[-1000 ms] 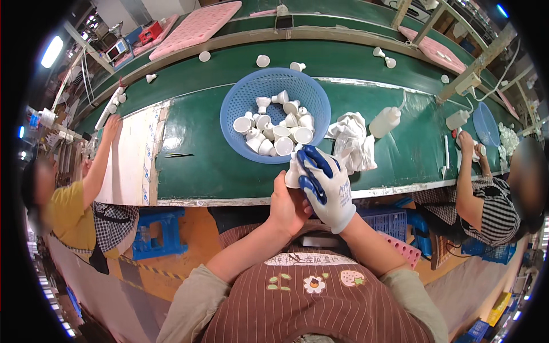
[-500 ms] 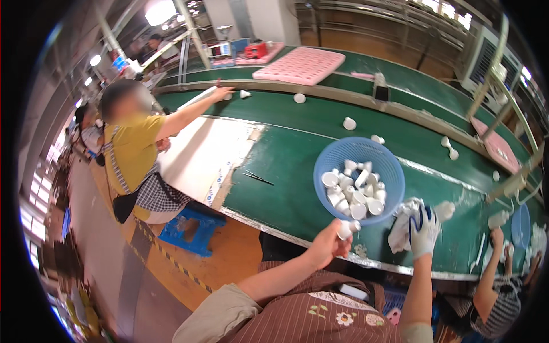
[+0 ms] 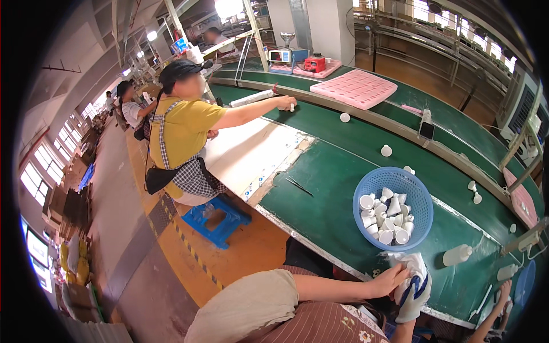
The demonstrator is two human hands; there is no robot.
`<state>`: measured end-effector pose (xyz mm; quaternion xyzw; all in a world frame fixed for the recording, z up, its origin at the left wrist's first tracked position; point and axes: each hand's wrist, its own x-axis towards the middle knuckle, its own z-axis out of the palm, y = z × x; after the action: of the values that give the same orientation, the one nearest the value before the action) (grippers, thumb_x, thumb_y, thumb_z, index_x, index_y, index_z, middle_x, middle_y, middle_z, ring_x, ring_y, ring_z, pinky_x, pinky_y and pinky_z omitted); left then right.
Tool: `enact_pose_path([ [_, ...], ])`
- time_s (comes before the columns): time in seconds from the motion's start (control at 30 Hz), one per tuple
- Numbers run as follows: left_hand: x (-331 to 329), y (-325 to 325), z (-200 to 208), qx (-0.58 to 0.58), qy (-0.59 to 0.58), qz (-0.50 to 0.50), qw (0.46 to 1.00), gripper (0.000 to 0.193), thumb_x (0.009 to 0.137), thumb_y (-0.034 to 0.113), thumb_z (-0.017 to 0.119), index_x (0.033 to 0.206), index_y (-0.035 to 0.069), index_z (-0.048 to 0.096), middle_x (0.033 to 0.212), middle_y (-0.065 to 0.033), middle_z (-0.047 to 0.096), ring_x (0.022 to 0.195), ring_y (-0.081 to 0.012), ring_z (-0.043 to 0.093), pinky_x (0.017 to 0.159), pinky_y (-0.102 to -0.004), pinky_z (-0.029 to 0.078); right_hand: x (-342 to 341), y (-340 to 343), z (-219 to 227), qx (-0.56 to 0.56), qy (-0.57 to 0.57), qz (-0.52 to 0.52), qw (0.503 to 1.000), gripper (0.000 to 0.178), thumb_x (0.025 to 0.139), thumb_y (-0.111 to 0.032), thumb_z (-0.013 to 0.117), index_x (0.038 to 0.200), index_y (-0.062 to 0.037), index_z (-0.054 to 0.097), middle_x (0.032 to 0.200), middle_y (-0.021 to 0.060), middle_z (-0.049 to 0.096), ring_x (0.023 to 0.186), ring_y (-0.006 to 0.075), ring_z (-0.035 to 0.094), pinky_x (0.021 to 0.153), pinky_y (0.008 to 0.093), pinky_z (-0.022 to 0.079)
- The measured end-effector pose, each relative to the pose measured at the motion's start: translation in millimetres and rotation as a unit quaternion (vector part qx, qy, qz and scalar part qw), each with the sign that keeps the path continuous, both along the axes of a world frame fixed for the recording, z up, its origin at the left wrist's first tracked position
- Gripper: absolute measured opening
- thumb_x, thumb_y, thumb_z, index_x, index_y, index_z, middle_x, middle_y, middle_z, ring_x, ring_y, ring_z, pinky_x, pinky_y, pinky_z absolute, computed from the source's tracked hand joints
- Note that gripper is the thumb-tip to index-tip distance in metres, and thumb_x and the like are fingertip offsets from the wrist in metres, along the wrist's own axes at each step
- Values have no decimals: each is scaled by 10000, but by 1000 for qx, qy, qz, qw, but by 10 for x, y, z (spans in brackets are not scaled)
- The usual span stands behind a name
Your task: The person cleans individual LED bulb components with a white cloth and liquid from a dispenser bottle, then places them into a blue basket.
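My left hand [image 3: 389, 281] is bare and closed, its fingers pressed against a white cloth [image 3: 414, 262] at the bench's front edge. What sits between those fingers is hidden by the cloth and the other hand. Wearing a white glove with blue marks, my right hand [image 3: 414, 294] is wrapped round the same cloth. Just beyond both hands stands a round blue plastic basket [image 3: 422, 197]. It holds several white cup-shaped plastic pieces [image 3: 386, 235] with narrow necks, lying in different directions. A translucent white bottle [image 3: 457, 255] is to the right of the cloth.
Loose white pieces [image 3: 386, 150] lie on the green belt [image 3: 320, 123] beyond the basket. Tweezers [image 3: 299, 187] rest left of it. A co-worker in a yellow shirt [image 3: 189, 123] reaches over the belt at left. Another person's hand [image 3: 504, 290] is at right. A pink perforated tray [image 3: 354, 88] sits farther back.
My left hand, which held up a white cup-shaped piece, has moved right to meet my gloved right hand at the cloth. That piece is now out of sight. The view has swung left.
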<state>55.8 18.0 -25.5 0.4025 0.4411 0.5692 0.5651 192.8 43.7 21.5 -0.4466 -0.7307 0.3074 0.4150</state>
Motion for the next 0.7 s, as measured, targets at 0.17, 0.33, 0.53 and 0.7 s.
enact_pose_path([
  [0.17, -52, -74, 96, 3, 28, -26, 999, 311, 1068, 295, 446, 1206, 16, 435, 859, -72, 552, 672, -135, 538, 599, -273, 470, 50, 119, -98, -116, 119, 5, 986, 322, 1002, -225, 513, 1118, 63, 599, 1009, 145, 648, 898, 228, 600, 849, 348, 482],
  [0.33, -250, -60, 306, 79, 199, 47, 976, 399, 925, 276, 680, 1154, 23, 474, 849, -134, 561, 784, -265, 586, 742, -374, 484, 584, 344, -752, 3, -26, -40, 999, 342, 985, -230, 530, 1181, 47, 578, 1051, 173, 646, 981, 280, 631, 921, 370, 491],
  [0.53, -261, -74, 130, 123, 332, 0, 935, 559, 742, 239, 790, 1170, -6, 528, 1123, -227, 572, 1068, -416, 571, 917, -461, 465, 404, 136, -81, -206, 100, 74, 970, 601, 847, -154, 676, 1381, 43, 480, 1333, 184, 561, 1192, 282, 562, 1004, 394, 452],
  [0.7, -111, -97, 335, 199, 308, -39, 930, 532, 728, 266, 793, 1083, -30, 530, 1062, -223, 560, 1015, -431, 559, 890, -461, 468, 156, 60, 96, -188, 65, 85, 976, 503, 820, -82, 645, 1294, 68, 565, 1247, 168, 643, 1138, 273, 617, 1005, 371, 456],
])
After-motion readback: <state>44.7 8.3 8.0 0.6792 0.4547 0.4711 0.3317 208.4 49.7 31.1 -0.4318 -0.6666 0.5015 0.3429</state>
